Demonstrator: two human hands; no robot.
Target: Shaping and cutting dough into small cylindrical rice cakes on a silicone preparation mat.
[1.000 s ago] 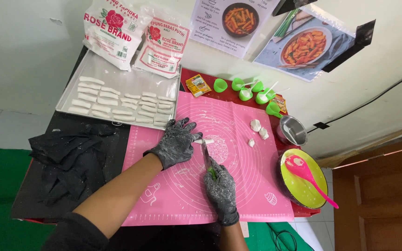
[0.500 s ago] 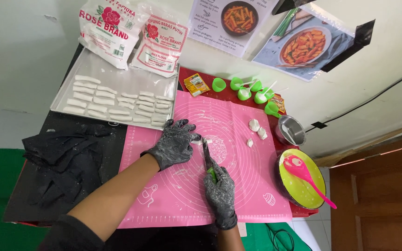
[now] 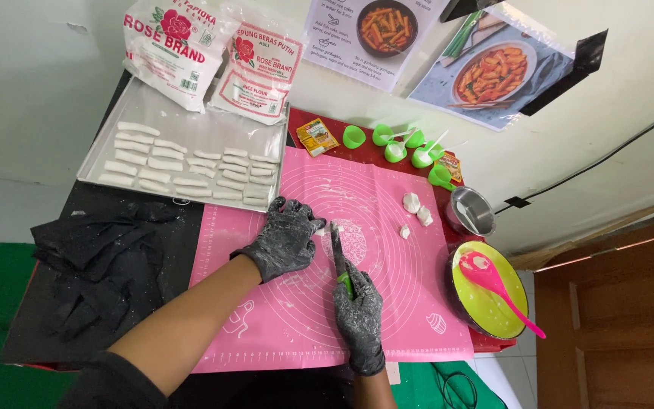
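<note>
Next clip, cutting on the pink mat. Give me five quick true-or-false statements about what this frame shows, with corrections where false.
1. The right hand grips a green-handled knife. True.
2. The left hand rests on the metal tray. False: it lies on the pink mat, beside the knife's blade.
3. Both hands wear dark gloves. True.
4. The pink spoon lies on the mat. False: it rests in the yellow-green bowl to the right.
5. The tray holds rows of white dough sticks. True.
</note>
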